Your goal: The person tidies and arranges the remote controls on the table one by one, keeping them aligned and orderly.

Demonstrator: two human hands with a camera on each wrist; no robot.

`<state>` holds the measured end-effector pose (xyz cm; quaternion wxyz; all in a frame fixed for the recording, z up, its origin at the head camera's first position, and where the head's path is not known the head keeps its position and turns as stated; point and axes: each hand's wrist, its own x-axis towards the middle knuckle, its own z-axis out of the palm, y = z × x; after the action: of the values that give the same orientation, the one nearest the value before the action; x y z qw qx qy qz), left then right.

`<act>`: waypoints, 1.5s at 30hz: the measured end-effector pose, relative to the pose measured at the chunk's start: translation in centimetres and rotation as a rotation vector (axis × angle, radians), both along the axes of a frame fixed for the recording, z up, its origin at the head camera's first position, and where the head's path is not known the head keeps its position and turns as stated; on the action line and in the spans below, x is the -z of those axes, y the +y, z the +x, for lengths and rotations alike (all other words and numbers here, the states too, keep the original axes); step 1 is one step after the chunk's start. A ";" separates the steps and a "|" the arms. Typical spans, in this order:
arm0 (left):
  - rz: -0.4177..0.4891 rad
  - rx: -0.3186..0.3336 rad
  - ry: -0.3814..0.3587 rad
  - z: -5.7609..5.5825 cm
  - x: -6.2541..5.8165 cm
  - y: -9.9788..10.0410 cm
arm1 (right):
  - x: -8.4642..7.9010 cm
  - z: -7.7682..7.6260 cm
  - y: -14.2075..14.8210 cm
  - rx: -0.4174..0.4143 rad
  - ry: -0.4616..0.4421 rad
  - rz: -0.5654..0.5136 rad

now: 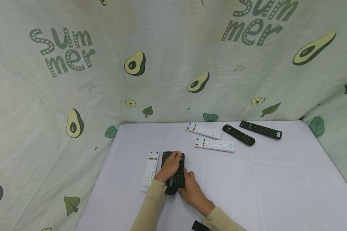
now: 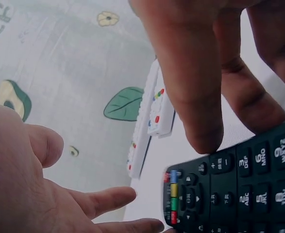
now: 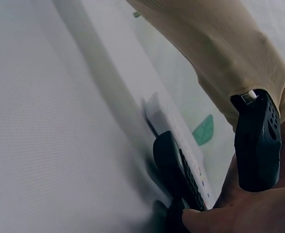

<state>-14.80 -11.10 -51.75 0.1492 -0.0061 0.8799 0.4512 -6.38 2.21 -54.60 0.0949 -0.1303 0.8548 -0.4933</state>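
Two black remote controls lie side by side, the left one (image 1: 165, 156) partly covered by my left hand (image 1: 170, 166). The right black remote control (image 1: 180, 175) is under the left hand and beside my right hand (image 1: 193, 192). In the left wrist view, the left hand's extended fingers (image 2: 108, 196) reach toward a corner of a black remote control (image 2: 229, 194) with coloured buttons. My right hand holds the right black remote control near its near end; its thumb (image 3: 198, 221) lies on a black end in the right wrist view.
A white remote control (image 1: 151, 170) lies left of the black pair. Farther back are two white remote controls (image 1: 214, 145) and two black ones (image 1: 238, 134). They rest on a white-covered table (image 1: 263, 179) before a printed cloth (image 1: 162, 41). A wrist camera (image 3: 259, 145) sits at the left sleeve.
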 end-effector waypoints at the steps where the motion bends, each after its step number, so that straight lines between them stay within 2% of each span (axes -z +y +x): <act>1: 0.000 0.005 0.006 0.0 0.0 0.0 | 0.0 0.0 0.0 0.002 0.001 -0.001; 8: -0.006 0.010 0.055 0.2 -0.6 0.4 | -0.3 -0.1 1.1 0.019 -0.003 -0.023; 12: 0.007 0.013 0.093 0.0 -1.1 0.9 | -0.8 -0.6 2.8 0.083 0.027 -0.017; 19: 0.064 -0.004 0.089 -0.5 -2.0 3.0 | -1.5 -3.9 7.4 0.277 0.052 0.012; 24: 0.112 -0.008 0.088 -1.0 -1.9 5.1 | -1.4 -6.3 10.9 0.384 0.071 0.030; 30: 0.175 -0.071 0.084 -1.6 -1.4 7.6 | -1.2 -8.4 14.3 0.477 0.077 0.071; 37: 0.200 -0.170 0.091 -2.4 -0.2 9.0 | 0.0 -10.2 17.1 0.499 0.037 0.113; 45: 0.255 -0.208 0.021 -3.0 0.8 9.7 | 0.9 -11.4 18.4 0.463 0.002 0.169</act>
<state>-17.77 -1.40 -52.57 0.0922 -0.0736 0.8116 0.5721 -17.74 20.59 -55.54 -0.0109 0.0767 0.9002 -0.4286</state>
